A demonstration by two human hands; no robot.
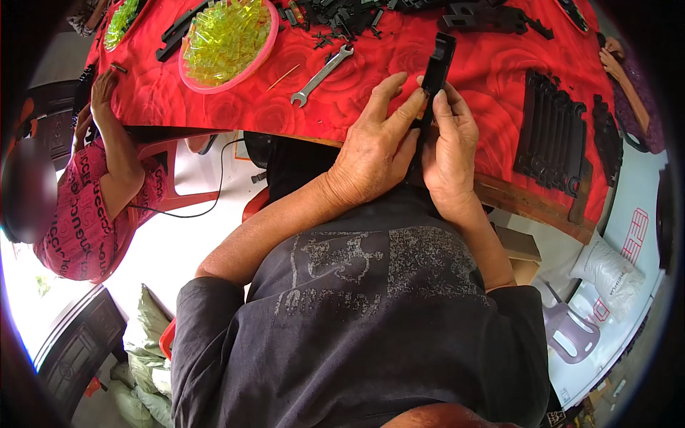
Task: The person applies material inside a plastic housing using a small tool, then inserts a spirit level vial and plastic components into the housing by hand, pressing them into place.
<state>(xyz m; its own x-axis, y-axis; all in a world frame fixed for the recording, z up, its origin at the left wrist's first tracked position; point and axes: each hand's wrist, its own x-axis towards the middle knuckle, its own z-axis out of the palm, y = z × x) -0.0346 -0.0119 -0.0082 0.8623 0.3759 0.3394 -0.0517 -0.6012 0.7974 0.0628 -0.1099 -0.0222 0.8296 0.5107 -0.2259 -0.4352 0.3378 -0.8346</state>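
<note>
A long, narrow black plastic part (439, 64) stands tilted between my two hands over the table's front edge, with a hollow upper end. My right hand (451, 146) grips it from the right, thumb along its side and fingers curled behind. My left hand (374, 146) closes in from the left, fingertips pressed against its middle; one finger reaches up and away from it. The part's lower end is mostly hidden between my palms. A small orange-yellow bit shows by my left fingertips, too small to make out.
On the red rose-patterned tablecloth (492, 85) lie an open-ended wrench (321, 76), a thin wooden stick (283, 78), a pink-rimmed bowl (227, 88) of yellow-green clear pieces, and loose black parts (342, 18). Long black parts (551, 135) line up at right. People sit at both sides.
</note>
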